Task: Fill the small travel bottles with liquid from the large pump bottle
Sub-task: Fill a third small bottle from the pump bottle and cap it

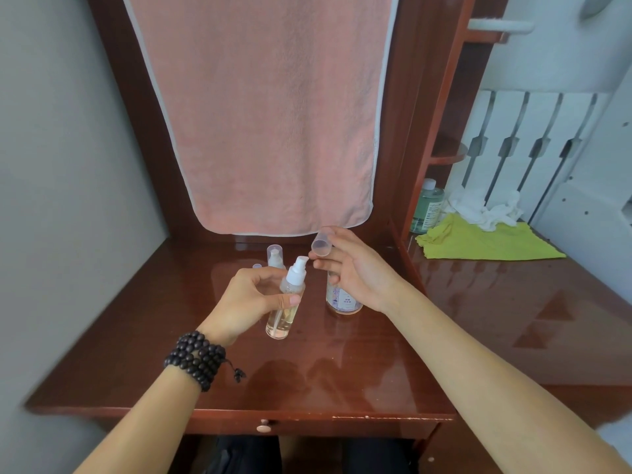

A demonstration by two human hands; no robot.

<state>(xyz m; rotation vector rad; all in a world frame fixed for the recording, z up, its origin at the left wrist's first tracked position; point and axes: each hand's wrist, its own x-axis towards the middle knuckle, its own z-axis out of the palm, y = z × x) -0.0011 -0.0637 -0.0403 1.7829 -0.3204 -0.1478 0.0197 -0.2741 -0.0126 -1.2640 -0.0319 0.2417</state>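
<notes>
Gripping a clear spray bottle (285, 304) above the wooden desk (359, 364), my left hand (248, 302) wraps it, thumb pressed on its front. My right hand (355, 268) pinches a translucent cap (321, 244) just above the white nozzle. Behind that hand stands the large bottle (342, 299); its purple-patterned label carries writing too small to read.

Two bare forearms, no sleeves worn, left wrist wrapped several times by a bracelet (195, 359) of dark round beads, small knotted tassel hung from it, right wrist unadorned
</notes>
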